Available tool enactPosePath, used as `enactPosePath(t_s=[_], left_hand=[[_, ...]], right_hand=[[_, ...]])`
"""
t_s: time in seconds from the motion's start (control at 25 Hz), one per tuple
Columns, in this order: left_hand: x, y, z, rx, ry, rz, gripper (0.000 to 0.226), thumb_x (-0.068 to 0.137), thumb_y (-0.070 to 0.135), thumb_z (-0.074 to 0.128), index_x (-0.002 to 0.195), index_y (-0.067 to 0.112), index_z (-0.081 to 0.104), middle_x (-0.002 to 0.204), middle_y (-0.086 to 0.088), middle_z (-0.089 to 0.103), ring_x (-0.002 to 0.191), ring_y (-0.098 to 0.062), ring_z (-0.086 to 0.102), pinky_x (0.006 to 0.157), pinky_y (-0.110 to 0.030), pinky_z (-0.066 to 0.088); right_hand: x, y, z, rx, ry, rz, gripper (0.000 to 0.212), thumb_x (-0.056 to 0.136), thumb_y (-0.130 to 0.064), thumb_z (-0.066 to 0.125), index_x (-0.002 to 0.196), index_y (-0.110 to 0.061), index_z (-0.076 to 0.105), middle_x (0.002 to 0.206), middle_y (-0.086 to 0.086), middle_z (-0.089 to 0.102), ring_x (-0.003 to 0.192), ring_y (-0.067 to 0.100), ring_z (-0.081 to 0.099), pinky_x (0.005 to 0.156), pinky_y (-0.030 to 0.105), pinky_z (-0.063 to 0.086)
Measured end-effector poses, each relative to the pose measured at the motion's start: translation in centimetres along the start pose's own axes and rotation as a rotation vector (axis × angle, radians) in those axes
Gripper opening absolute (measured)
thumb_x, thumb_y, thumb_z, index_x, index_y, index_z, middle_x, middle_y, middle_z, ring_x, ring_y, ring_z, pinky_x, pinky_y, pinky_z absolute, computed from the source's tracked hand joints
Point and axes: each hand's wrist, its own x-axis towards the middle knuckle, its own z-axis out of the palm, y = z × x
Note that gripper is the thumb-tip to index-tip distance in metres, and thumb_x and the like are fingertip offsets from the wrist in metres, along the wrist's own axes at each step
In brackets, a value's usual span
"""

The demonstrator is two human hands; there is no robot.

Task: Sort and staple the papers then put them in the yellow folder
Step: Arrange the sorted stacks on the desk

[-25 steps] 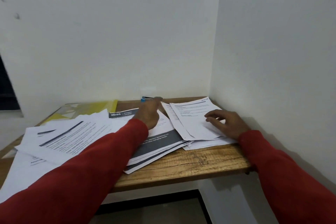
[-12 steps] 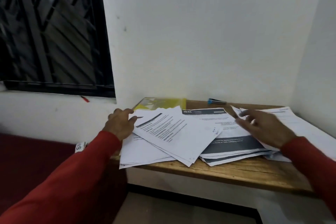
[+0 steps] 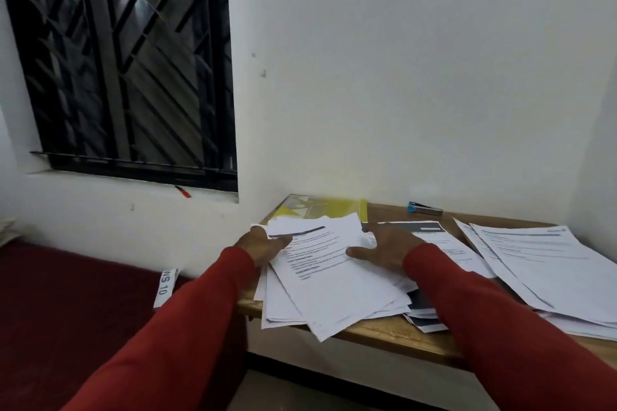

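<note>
Papers first: loose white printed sheets (image 3: 334,277), fanned and skewed in a heap at the left end of a narrow wooden shelf-like desk (image 3: 394,332), lower corners hanging past the front edge. Flanked by both hands. Left hand (image 3: 265,245) at the heap's upper left corner, thumb lying over the top sheet's dark heading bar, fingers apparently tucked beneath, so pinching that corner as far as can be seen. Right hand (image 3: 384,245) spread flat on the heap's right side, fingers relaxed and pressing, clasping nothing. Risk from here, by judgement: overhanging sheets slipping off toward the floor if the heap gets dragged forward, since nothing supports those corners; sheets from different documents mixing, because the heap overlaps a second set with dark navy banner covers (image 3: 424,307) just to its right; a crease at the pinched corner if lifted one-handed. Print small and blurred, unreadable; edges misaligned, no staple visible. Farther right, a third stack of white text pages (image 3: 547,267), lying well apart from the hands. Behind the heap, against the wall, a glossy yellow plastic folder (image 3: 334,205), partly covered by the sheets' top edges. Beyond, a small blue-and-metal stapler (image 3: 425,209), untouched near the wall. Left of all this, a dark barred window (image 3: 127,60).
</note>
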Motion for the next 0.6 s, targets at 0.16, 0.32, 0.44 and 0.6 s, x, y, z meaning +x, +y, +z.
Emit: enactPosePath(t_s=[0.16, 0.32, 0.44, 0.6], left_hand=[[0.0, 0.1, -0.1, 0.012, 0.018, 0.041, 0.050, 0.092, 0.046, 0.063, 0.129, 0.014, 0.057, 0.127, -0.003, 0.061, 0.119, -0.025, 0.057, 0.091, -0.025, 0.041], [0.5, 0.4, 0.8, 0.140, 0.069, 0.042, 0.059, 0.093, 0.049, 0.057, 0.138, 0.012, 0.046, 0.142, -0.008, 0.051, 0.128, -0.027, 0.050, 0.105, -0.035, 0.039], [0.7, 0.9, 1.8, 0.235, 0.087, 0.142, 0.051, 0.100, 0.032, 0.047, 0.147, 0.018, 0.032, 0.154, 0.000, 0.034, 0.140, -0.025, 0.031, 0.108, -0.038, 0.023], [1.6, 0.5, 1.7, 0.272, 0.232, 0.019, 0.058, 0.102, 0.039, 0.040, 0.152, 0.015, 0.023, 0.158, -0.011, 0.026, 0.136, -0.039, 0.034, 0.110, -0.045, 0.028]], right_hand=[[0.7, -1.0, 1.0, 0.014, 0.055, 0.015, 0.075, 0.086, -0.067, 0.055, 0.144, -0.021, 0.043, 0.151, 0.000, 0.044, 0.139, 0.020, 0.041, 0.111, 0.033, 0.034], [0.8, -0.7, 1.6, 0.095, 0.109, 0.066, 0.072, 0.088, -0.068, 0.048, 0.143, -0.021, 0.047, 0.143, 0.000, 0.054, 0.134, 0.021, 0.047, 0.108, 0.036, 0.038], [0.6, -0.8, 1.6, 0.176, 0.139, 0.031, 0.050, 0.095, -0.055, 0.050, 0.115, -0.012, 0.063, 0.116, 0.005, 0.065, 0.116, 0.024, 0.056, 0.093, 0.028, 0.040], [0.3, 0.0, 0.9, 0.356, 0.363, 0.063, 0.030, 0.098, -0.026, 0.051, 0.069, -0.023, 0.055, 0.065, -0.007, 0.044, 0.079, 0.020, 0.045, 0.065, 0.025, 0.028]])
